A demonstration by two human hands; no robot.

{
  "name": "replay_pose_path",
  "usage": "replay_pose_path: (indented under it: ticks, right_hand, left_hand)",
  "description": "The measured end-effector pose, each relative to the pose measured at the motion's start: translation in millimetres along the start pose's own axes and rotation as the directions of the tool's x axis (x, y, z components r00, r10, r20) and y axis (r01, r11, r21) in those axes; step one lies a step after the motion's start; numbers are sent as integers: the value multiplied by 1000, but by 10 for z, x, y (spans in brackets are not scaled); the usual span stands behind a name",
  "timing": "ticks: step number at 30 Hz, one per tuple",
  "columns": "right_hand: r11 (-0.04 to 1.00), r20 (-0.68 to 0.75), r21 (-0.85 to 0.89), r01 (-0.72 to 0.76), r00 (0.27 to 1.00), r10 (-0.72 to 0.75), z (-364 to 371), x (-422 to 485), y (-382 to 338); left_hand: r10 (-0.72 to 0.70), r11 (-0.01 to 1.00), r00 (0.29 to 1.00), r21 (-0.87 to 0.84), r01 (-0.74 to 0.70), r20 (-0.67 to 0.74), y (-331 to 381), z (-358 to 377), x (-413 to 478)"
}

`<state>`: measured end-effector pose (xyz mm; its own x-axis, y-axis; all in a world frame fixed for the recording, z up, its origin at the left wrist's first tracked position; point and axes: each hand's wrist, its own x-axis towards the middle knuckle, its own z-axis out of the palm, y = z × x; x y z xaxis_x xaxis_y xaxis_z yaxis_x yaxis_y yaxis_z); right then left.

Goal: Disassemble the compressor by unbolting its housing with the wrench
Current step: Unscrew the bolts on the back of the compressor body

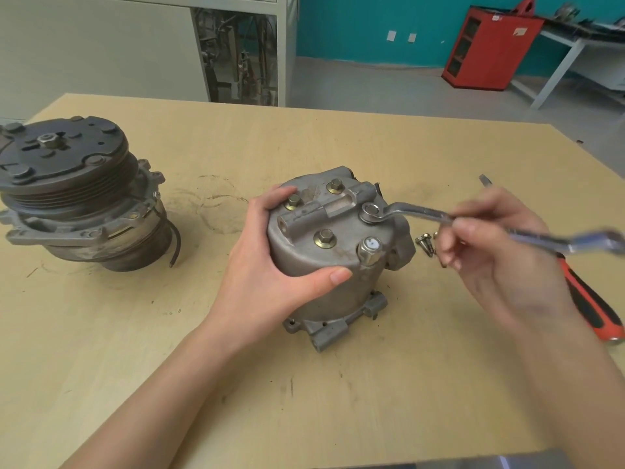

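Now, wrench (416,211) on housing (338,299) bolt (371,211).

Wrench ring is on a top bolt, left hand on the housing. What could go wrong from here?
1. The right hand holds the wrench only midway along its shank, so the ring may slip off the bolt.
2. Only the left hand steadies the upright housing; torque could twist or tip it.
3. The loose bolts beside it could get knocked away.

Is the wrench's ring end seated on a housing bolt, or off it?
On: the silver offset ring wrench has its ring around a bolt head atop the grey metal compressor housing.
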<state>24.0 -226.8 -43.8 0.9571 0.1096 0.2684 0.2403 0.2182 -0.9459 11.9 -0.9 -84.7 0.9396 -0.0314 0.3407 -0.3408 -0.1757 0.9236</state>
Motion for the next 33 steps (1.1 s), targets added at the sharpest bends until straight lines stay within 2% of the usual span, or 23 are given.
replay_pose_path:
  ticks: [2, 4, 7, 9, 13, 15, 16, 17, 19, 21, 23, 24, 26, 28, 31, 32, 33]
  right_hand:
    - [973, 14, 158, -171, 985, 171, -28, 251, 15]
    - [937, 39, 228, -266, 964, 264, 8, 485, 35]
    - [895, 121, 261, -360, 933, 340, 117, 729, 50]
    - [883, 162, 287, -371, 928, 337, 137, 802, 27]
    - [880, 134, 404, -249, 968, 213, 76, 794, -85]
    - [974, -15, 222, -52, 998, 56, 49, 681, -130]
    - [996, -85, 51, 77, 994, -72, 56, 584, -130]
    - [971, -122, -120, 205, 968, -219, 75, 462, -114]
    - [833, -70, -359, 420, 878, -473, 146, 196, -72]
    - [588, 114, -563, 580, 760, -640, 232, -17, -51]
    - [246, 344, -704, 666, 624, -702, 283, -128, -33]
    - [133, 422, -715, 686, 575, -701, 302, -152, -35]
    - [-9, 516, -705, 709, 503, -693, 317, -185, -39]
    - [-89, 565, -701, 707, 474, -676, 307, -211, -8]
    - [-141, 602, -690, 710, 455, -656, 289, -237, 44]
    - [-119, 592, -689, 715, 461, -661, 274, -239, 63]
    - [-45, 548, -696, 716, 489, -679, 251, -244, 88]
  left_hand:
    - [-2, 1000, 1000, -11, 2, 1, 0, 2, -2]
    - [-5, 1000, 1000, -19, 5, 2, 2, 2, -5]
    - [0, 1000, 1000, -26, 0, 1, 6, 4, -5]
    - [-1, 1000, 1000, -28, 1, 3, 6, 5, -6]
    - [-1, 1000, 1000, -23, 1, 3, 2, 1, -8]
    - [-2, 1000, 1000, -17, 2, 2, -1, 1, -7]
    - [-4, 1000, 1000, -17, 5, 4, -2, 2, -7]
    - [-6, 1000, 1000, -15, 6, 4, -4, 2, -5]
    - [-4, 1000, 1000, -11, 4, 0, -11, 1, -3]
    - [-5, 1000, 1000, -14, 5, -1, -16, 4, 0]
    - [-1, 1000, 1000, -20, 1, -2, -21, 7, 2]
    - [4, 1000, 1000, -17, -4, -4, -20, 7, 2]
    - [8, 1000, 1000, -10, -9, -6, -15, 8, 3]
    - [7, 1000, 1000, -8, -7, -8, -14, 7, 2]
    - [2, 1000, 1000, -2, -2, -12, -14, 7, 2]
    - [1, 1000, 1000, -3, -1, -11, -15, 6, 2]
    - [0, 1000, 1000, -5, 0, -9, -17, 5, 2]
